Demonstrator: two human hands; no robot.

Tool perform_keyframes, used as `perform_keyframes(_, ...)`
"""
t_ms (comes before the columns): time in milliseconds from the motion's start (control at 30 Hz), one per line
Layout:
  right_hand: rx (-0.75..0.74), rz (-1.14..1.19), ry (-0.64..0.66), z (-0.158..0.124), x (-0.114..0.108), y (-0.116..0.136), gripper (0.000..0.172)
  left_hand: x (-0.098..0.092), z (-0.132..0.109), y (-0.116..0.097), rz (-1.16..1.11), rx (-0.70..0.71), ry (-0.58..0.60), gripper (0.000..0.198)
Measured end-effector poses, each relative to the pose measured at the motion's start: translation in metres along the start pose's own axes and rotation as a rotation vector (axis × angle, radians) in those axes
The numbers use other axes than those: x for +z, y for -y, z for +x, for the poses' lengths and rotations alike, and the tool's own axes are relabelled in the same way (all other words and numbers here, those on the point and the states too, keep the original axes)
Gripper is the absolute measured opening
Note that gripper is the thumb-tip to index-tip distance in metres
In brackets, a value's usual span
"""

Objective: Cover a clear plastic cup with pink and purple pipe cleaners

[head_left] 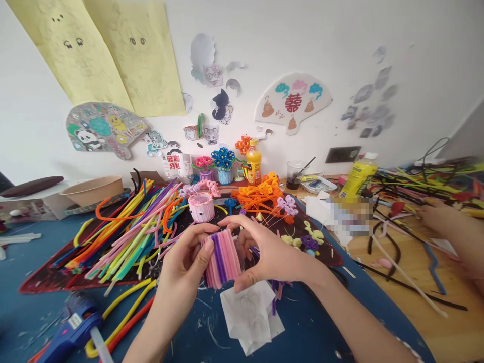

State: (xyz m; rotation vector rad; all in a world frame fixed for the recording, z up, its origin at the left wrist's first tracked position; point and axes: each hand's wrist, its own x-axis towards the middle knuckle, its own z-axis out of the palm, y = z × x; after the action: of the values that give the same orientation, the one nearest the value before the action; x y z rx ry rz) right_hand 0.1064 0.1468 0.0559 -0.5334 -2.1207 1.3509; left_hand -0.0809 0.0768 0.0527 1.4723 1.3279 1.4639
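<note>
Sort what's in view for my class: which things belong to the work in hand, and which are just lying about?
Likely belonging:
pink-and-purple striped piece, in the left hand, right hand at its side
loose pipe cleaners
blue glue gun

Probably just lying about:
orange bottle
yellow bottle
brown bowl

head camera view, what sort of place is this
Probably a craft corner or small workshop: a heap of colourful fuzzy stems lies on the blue surface, with a blue glue gun in front and blue craft flowers near the wall.
</note>
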Motion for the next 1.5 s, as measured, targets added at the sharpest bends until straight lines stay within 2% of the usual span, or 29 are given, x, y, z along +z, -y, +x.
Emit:
perform_keyframes(167, -0.054, -0.02, -0.009, -0.002, -0.001, 0.006, 0.082, 0.0, -0.001, -0.001, -0.108, -0.009, 0.0, 0.025)
perform_keyframes(367, -0.094, -0.04, -0.075, 0.0, 0.0, 0.005, 0.072, 0.0, -0.003, 0.001, -0.132, -0.01, -0.014, 0.024)
perform_keyframes(900, -0.114, -0.052, -0.107, 0.0, 0.003, 0.004, 0.068, 0.0, -0.002, 0.005, -0.032, 0.021, -0.065, 0.024)
perform_keyframes(1067, -0.111, 0.02, -0.102, 0.0, 0.003, 0.001, 0.078, -0.002, -0.002, 0.003, 0.001, 0.033, -0.069, 0.025)
perform_keyframes(1200, -0.067, 0.099, -0.043, 0.0, -0.001, 0.001, 0.088, 0.0, -0.003, 0.0, 0.026, 0.049, -0.074, 0.024)
perform_keyframes(1267, -0.04, 0.133, -0.03, 0.001, -0.001, 0.001, 0.083, 0.001, -0.004, -0.002, 0.032, 0.068, -0.067, 0.023)
perform_keyframes(1400, 0.012, 0.224, -0.053, 0.004, 0.0, 0.001, 0.046, 0.003, -0.004, -0.005, 0.063, 0.102, -0.07, 0.02)
perform_keyframes(1500, 0.06, 0.302, -0.068, 0.004, 0.003, -0.001, 0.036, 0.004, -0.004, -0.005, 0.077, 0.123, -0.051, 0.018)
